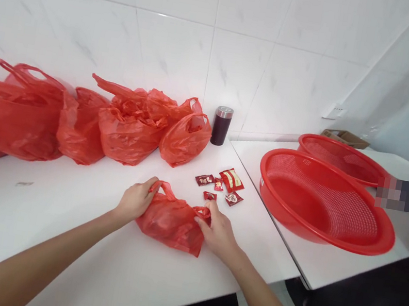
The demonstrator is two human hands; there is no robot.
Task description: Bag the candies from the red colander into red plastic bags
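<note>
On the white table in front of me lies a small red plastic bag [173,223] with something inside that I cannot make out. My left hand [136,199] is closed on its left handle. The right handle is pinched in my right hand [220,231]. Just beyond the bag, several small wrapped packets are scattered, among them a dark red packet [205,180], a red and cream packet [232,179] and a small red packet [210,196] close to my right fingers.
Several filled red plastic bags [130,125] line the wall at the left and centre. A dark tumbler [221,127] stands beside them. Two large red perforated baskets [294,223] occupy the adjoining table, with a cardboard box [344,138] behind. Another person's dark clothing [369,290] shows at the right.
</note>
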